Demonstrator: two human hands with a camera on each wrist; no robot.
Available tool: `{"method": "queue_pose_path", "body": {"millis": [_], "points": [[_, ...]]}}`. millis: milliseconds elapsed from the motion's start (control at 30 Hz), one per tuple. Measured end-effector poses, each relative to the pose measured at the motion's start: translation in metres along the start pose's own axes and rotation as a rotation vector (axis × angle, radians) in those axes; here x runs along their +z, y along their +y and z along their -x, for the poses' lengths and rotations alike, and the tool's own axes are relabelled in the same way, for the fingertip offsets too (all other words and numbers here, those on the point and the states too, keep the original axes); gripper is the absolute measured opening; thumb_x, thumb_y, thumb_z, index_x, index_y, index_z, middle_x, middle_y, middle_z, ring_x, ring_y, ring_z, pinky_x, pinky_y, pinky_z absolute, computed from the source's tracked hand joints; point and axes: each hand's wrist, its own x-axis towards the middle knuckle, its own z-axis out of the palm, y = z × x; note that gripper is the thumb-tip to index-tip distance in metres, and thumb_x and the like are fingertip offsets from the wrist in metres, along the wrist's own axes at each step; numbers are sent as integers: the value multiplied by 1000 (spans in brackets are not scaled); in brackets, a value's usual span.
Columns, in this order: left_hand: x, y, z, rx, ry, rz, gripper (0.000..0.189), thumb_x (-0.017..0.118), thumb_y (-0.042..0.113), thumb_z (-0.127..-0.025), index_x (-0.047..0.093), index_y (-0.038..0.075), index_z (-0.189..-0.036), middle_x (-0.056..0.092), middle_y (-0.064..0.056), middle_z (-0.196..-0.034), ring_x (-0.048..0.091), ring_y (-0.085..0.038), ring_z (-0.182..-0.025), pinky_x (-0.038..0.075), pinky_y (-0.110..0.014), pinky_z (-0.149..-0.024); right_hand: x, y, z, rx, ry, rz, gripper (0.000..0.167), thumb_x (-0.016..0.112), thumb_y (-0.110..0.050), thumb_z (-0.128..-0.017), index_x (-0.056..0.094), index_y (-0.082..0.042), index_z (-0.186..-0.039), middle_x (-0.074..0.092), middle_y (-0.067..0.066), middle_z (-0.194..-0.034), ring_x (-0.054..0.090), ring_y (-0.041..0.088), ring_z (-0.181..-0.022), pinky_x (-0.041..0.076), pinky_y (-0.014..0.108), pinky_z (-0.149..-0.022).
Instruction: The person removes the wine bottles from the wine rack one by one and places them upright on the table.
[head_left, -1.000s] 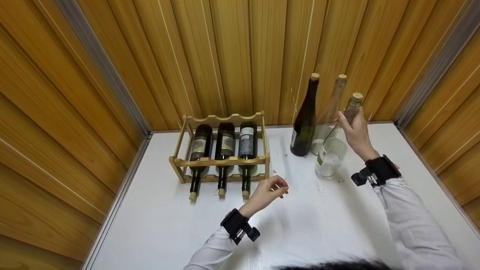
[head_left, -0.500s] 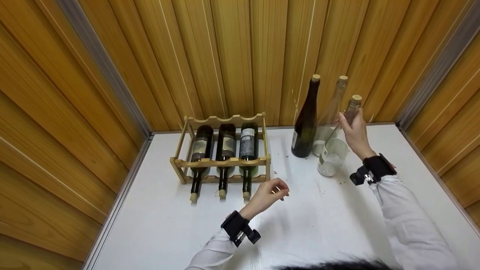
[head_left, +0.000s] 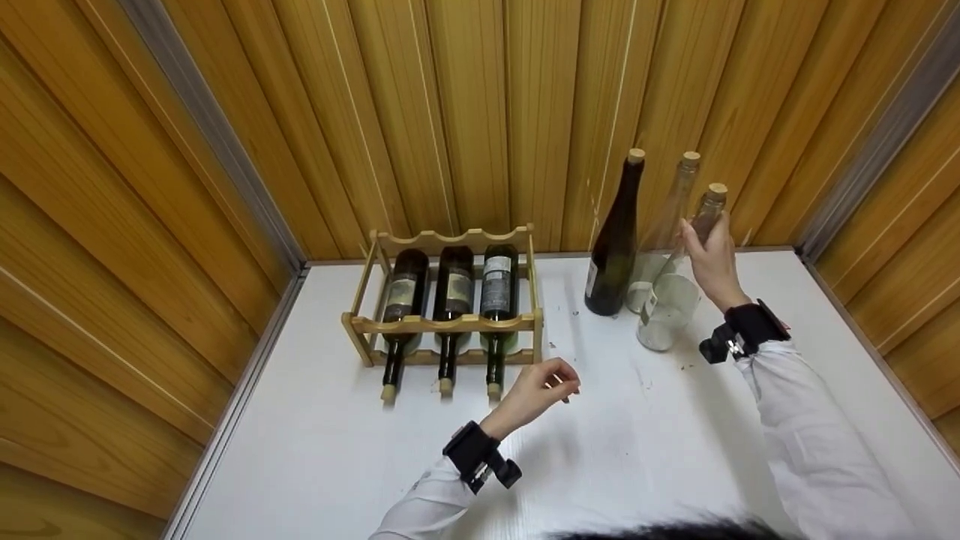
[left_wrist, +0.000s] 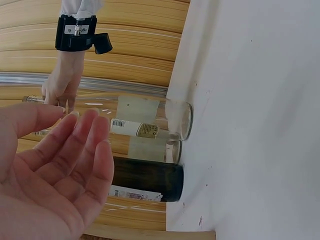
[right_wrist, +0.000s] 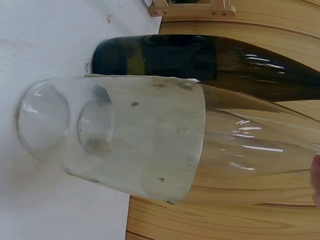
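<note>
My right hand (head_left: 714, 262) grips the neck of a clear glass wine bottle (head_left: 667, 311) with a cork in its top. The bottle stands nearly upright, base at the white table; its pale label fills the middle of the right wrist view. Just behind it are a second clear corked bottle (head_left: 664, 217) and a dark corked bottle (head_left: 611, 262), both upright. My left hand (head_left: 536, 390) hovers over the table by the rack's front right corner, fingers loosely curled, palm holding nothing. In the left wrist view the left hand (left_wrist: 65, 175) partly covers the bottles.
A wooden wine rack (head_left: 442, 325) stands left of centre. Three dark corked bottles lie in its top row, necks toward me, including a green one (head_left: 496, 289) at the right. Wood-panelled walls (head_left: 465, 112) enclose the white table (head_left: 315, 450).
The held bottle's corked top sits slightly higher in the head view, with the right hand still on its neck. The left hand keeps its place, and the head view has shifted a little.
</note>
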Motion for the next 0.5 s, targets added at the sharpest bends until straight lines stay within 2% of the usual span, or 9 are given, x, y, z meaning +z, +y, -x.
{"method": "queue_pose_path", "body": {"millis": [133, 300, 433, 500], "points": [[1, -1, 0, 4, -7, -2, 16, 66, 2, -105, 70, -13, -109, 76, -34, -106, 64, -4, -78, 49, -12, -72, 2, 3, -2, -7, 7, -6, 33, 58, -15, -110, 47, 3, -136, 58, -6, -102, 48, -12, -84, 38, 12, -81], [2, -2, 0, 10, -14, -5, 15, 66, 1, -105, 70, -13, -109, 76, -34, -106, 72, -24, -81, 50, -12, -71, 5, 4, -5, -15, 30, -15, 30, 59, -14, -110, 48, 2, -132, 57, -7, -100, 48, -12, -82, 38, 12, -79], [2, -1, 0, 17, -16, -11, 16, 65, 1, -105, 70, -14, -109, 76, -34, -105, 74, -40, -84, 49, -12, -71, 6, 4, -6, -14, 35, -16, 29, 60, -14, -110, 49, 2, -132, 57, -6, -101, 48, -12, -83, 38, 13, -79], [2, 1, 0, 21, -16, -20, 16, 65, 1, -105, 70, -14, -108, 77, -34, -105, 74, -43, -84, 48, -12, -70, 6, 4, -5, -11, 27, -18, 29, 60, -15, -111, 48, 1, -132, 55, -8, -100, 47, -10, -83, 38, 14, -80]]}}
